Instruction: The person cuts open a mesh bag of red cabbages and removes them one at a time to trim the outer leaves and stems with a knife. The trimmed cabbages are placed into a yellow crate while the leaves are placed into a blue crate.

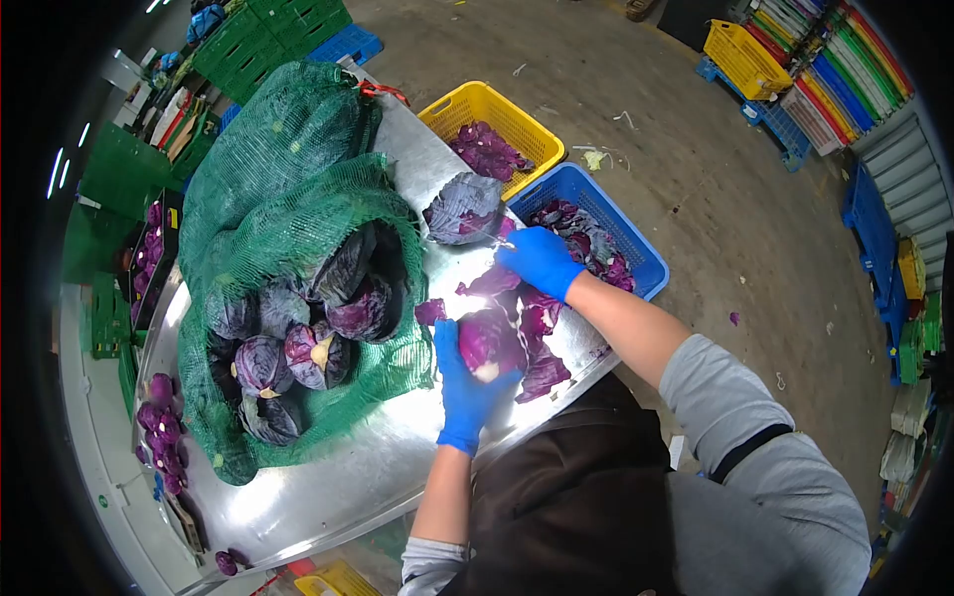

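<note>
A peeled red cabbage [489, 344] sits on the metal table [298, 507], its pale stem end toward me. My left hand [463, 395], in a blue glove, is wrapped around its near left side, with the thumb along the bottom. Beyond the cabbage, my right hand [542, 262], also gloved, is closed with fingers curled in; what it grips is hidden. A purple leaf scrap [507, 227] shows at its fingertips. Loose cabbage leaves [543, 372] lie to the right of the cabbage. An unpeeled red cabbage [463, 209] with dull outer leaves rests farther back.
A green mesh sack [288, 189] lies open on the left, several red cabbages [316, 355] at its mouth. Off the table's far edge stand a yellow crate [542, 144] and a blue crate [651, 263], both holding leaves. Small peeled cabbages [162, 432] line the left edge.
</note>
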Demonstrator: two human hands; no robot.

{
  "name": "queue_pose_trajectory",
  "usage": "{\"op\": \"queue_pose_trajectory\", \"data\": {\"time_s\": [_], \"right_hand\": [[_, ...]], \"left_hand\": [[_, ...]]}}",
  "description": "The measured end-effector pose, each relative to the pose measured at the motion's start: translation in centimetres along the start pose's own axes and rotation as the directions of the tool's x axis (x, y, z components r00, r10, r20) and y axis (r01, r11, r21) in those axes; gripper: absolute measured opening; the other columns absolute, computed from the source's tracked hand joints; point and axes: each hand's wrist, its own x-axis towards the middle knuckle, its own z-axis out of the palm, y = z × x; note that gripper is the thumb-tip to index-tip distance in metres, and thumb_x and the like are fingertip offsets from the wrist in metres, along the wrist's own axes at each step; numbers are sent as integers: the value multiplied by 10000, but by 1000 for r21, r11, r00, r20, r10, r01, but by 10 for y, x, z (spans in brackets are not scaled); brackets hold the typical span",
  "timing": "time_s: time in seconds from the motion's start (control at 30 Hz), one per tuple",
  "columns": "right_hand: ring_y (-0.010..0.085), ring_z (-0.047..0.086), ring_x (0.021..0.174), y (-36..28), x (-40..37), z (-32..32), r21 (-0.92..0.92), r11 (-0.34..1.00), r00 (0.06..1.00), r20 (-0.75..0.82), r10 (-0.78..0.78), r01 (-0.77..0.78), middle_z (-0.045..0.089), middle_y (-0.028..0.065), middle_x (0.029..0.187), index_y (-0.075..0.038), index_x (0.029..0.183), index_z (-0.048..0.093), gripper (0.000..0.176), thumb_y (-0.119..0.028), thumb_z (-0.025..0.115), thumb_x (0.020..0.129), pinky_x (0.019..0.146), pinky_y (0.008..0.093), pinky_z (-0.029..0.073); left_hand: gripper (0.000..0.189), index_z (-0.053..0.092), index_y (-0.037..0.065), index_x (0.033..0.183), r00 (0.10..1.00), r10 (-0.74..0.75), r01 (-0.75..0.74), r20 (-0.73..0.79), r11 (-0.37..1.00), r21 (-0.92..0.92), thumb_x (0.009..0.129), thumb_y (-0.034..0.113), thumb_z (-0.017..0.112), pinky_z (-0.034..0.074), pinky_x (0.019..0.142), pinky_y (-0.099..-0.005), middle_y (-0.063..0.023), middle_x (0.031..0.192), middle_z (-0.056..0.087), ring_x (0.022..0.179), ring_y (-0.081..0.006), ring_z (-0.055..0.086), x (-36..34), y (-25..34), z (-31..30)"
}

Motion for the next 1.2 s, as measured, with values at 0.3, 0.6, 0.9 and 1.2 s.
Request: {"op": "queue_pose_trajectory", "data": {"time_s": [0.3, 0.6, 0.9, 1.2], "right_hand": [[213, 650, 909, -12, -46, -19, 633, 648, 900, 374, 222, -423, 655, 133, 1061, -37, 1157, 602, 389, -303, 635, 875, 759, 332, 507], [218, 617, 1011, 10, -105, 29, 575, 817, 994, -111, 18, 49, 635, 111, 1086, -41, 1236, 521, 523, -197, 746, 790, 874, 327, 480], [219, 624, 876, 4, -94, 20, 488, 864, 990, 125, 68, -121, 645, 107, 976, -97, 1098, 641, 362, -306, 717, 813, 782, 318, 484], [230, 629, 867, 8, -70, 9, 478, 873, 964, 264, -34, -100, 654, 117, 918, -48, 1002, 643, 372, -339, 734, 789, 776, 342, 480]], "left_hand": [[845, 419, -6, 1171, 968, -249, 251, -41, 943, 218, 567, 377, 869, 471, 873, -372, -155, 1131, 535, 1004, -299, 573, 13, 53, 2], [807, 460, -33, 1168, 980, -196, 189, 28, 970, 150, 633, 440, 837, 444, 917, -359, -170, 1116, 514, 1026, -286, 542, 24, 37, -7], [713, 518, -63, 1098, 974, -183, 157, 136, 971, 180, 626, 344, 865, 449, 881, -361, -170, 1082, 528, 976, -256, 544, 45, 7, -13], [865, 475, -90, 1214, 945, -302, 302, 130, 953, 18, 617, 407, 855, 348, 1042, -384, -279, 1307, 424, 1237, -325, 439, 46, -46, -8]]}}
